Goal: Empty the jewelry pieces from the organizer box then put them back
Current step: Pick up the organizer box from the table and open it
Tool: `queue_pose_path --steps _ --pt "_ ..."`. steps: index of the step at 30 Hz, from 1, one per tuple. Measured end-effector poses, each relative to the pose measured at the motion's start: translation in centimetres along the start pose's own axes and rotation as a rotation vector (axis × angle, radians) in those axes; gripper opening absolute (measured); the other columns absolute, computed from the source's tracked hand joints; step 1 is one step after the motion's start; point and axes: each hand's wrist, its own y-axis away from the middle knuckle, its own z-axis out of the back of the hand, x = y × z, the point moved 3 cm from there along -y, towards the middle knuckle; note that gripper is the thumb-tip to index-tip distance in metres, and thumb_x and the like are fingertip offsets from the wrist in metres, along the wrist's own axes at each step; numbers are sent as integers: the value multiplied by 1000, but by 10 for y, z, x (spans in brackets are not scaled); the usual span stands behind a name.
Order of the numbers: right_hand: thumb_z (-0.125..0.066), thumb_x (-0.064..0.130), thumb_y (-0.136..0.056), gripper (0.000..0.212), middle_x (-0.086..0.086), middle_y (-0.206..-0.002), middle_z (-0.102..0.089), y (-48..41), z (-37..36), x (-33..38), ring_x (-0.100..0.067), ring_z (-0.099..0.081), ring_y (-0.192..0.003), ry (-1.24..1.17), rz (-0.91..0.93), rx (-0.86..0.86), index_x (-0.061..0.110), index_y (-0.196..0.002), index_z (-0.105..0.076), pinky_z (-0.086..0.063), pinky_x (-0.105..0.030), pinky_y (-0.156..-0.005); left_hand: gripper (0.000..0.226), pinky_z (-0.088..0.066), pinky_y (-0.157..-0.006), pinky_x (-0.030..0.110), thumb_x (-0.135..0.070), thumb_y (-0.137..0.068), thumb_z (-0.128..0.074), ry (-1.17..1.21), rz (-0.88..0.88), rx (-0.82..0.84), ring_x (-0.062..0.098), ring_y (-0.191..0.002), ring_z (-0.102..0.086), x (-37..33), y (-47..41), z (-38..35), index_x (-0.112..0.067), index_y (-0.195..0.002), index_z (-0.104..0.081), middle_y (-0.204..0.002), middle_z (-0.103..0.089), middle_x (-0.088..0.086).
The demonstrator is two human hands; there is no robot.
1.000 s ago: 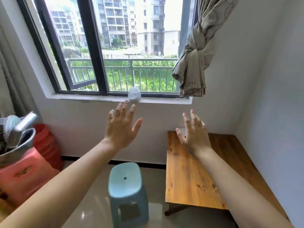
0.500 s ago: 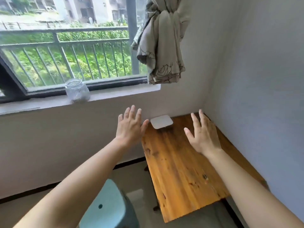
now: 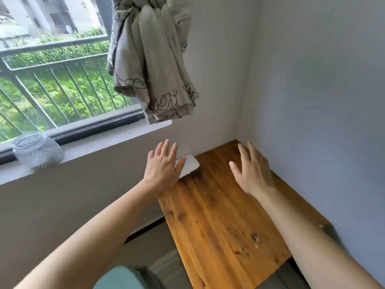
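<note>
A flat white organizer box with rounded corners lies shut at the far left corner of the wooden table. My left hand hovers with its fingers spread, in front of the box's left part, and holds nothing. My right hand is also spread and empty, raised over the table's far right, close to the wall. No jewelry pieces are visible.
The table stands in a room corner with walls behind and to the right. A glass jar sits on the window sill at the left. A knotted curtain hangs above the box. A pale blue stool stands below at the left.
The view has swung right and down toward the table corner. Both open hands have moved closer to the white box, the left one now overlapping its left edge.
</note>
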Motion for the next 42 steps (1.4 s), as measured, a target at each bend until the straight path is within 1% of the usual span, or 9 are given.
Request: queue_pose_path --steps 4,11,16,20,25,33,37,40,42 --pt "-32 54 -100 69 -15 -165 -14 -26 -29 8 -32 -24 -148 -63 -42 64 16 -156 -19 -28 -48 -117 66 -25 -114 51 -58 -99 -22 30 63 66 35 -147 -21 16 -24 -17 -17 -150 -29 -160 -25 15" --pt "-32 53 -101 69 -14 -166 -8 -56 -82 8 -29 -19 -151 -63 -61 145 18 -158 -14 -23 -44 -119 66 -24 -115 49 -59 -99 -21 106 57 195 31 -148 -20 32 -78 -83 -19 -151 -29 -161 -25 12" --pt "-40 47 -100 64 -16 -163 -21 -90 -160 -5 -31 -29 -146 -128 -229 114 15 -154 -27 -31 -45 -114 65 -25 -117 50 -57 -99 -22 157 31 301 31 -148 -20 50 -123 -184 -19 -152 -27 -161 -24 11" --pt "-39 48 -101 63 -13 -163 -21 -117 -253 1 -31 -32 -145 -199 -341 174 17 -154 -26 -36 -47 -113 67 -24 -118 53 -62 -97 -17 178 34 325 30 -148 -20 70 -154 -272 -23 -151 -26 -162 -22 7" --pt "-39 48 -101 63 -13 -163 -21 -140 -338 17 -30 -33 -145 -240 -333 184 18 -154 -25 -36 -45 -113 65 -11 -120 50 -61 -97 -18 202 101 246 28 -151 -9 82 -175 -342 -26 -152 -24 -165 -13 3" --pt "-33 46 -104 59 -8 -163 -23 -161 -434 29 -25 -26 -148 -446 -335 127 20 -155 -21 -29 -43 -115 64 -14 -120 51 -57 -98 -22 271 104 137 30 -150 -11 100 -172 -414 -20 -150 -26 -162 -17 11" --pt "-30 44 -105 59 -6 -159 -35 -168 -454 26 -25 -31 -144 -420 -298 50 18 -156 -19 -22 -45 -115 61 -13 -121 47 -49 -100 -27 349 57 57 32 -148 -12 106 -170 -434 -13 -148 -32 -160 -21 17" --pt "-28 39 -105 56 -5 -146 -49 -171 -464 28 -22 -35 -137 -472 -264 25 17 -156 -21 -21 -41 -109 56 -12 -121 45 -41 -100 -30 445 35 -8 32 -148 -13 107 -170 -439 -10 -146 -38 -159 -24 19" --pt "-29 37 -105 53 -3 -144 -51 -168 -465 27 -20 -36 -137 -528 -272 -7 19 -155 -26 -19 -38 -109 53 -11 -120 43 -37 -100 -30 508 7 -28 32 -148 -13 106 -171 -441 -9 -144 -42 -158 -25 19"
